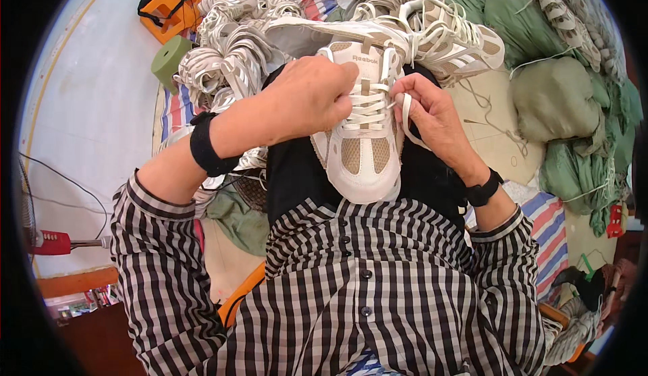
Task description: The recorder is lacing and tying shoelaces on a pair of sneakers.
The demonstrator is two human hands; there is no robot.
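Observation:
A white and beige sneaker rests on my lap, its toe pointing toward me and a white lace crossing its front in several rows. My left hand is closed in a fist over the left side of the laced part; what its fingers hold is hidden. At the shoe's right edge, my right hand pinches a white shoelace, with a loop hanging below the fingers. Just beyond lies another sneaker of the same colours, on its side, with loose laces.
Piles of pale shoe parts lie at the far left, beside a green roll and an orange stool-like object. Green sacks crowd the right. A red-handled tool sits at the left edge.

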